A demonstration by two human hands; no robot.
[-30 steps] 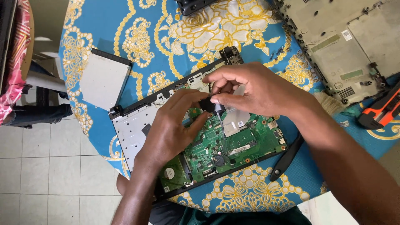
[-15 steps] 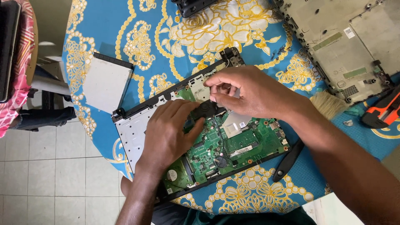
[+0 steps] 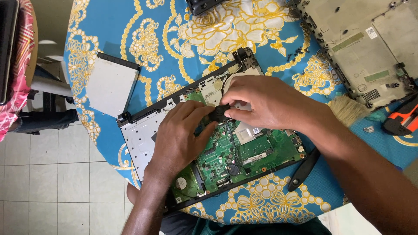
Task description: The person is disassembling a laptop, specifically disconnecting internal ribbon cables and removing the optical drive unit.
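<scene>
An opened laptop base (image 3: 139, 141) lies on the round table, its green circuit board (image 3: 244, 152) exposed. My left hand (image 3: 183, 137) rests over the board's left half, with fingertips and thumb closed around a small black part (image 3: 218, 114) near the board's upper middle. My right hand (image 3: 270, 104) comes in from the right and pinches the same black part from the other side. The hands hide most of the part and whatever lies beneath it.
The table wears a blue cloth with yellow flowers (image 3: 191, 39). A flat grey drive (image 3: 111, 85) lies left of the laptop and a black tool handle (image 3: 302, 170) right of it. Upper right are a grey bottom cover (image 3: 361, 48), a brush (image 3: 348, 111) and an orange tool (image 3: 402, 119). Tiled floor (image 3: 52, 174) is at left.
Both hands stay at the black part. My right hand has drifted slightly down and my left fingertips have closed in on the part. The view shifted a little.
</scene>
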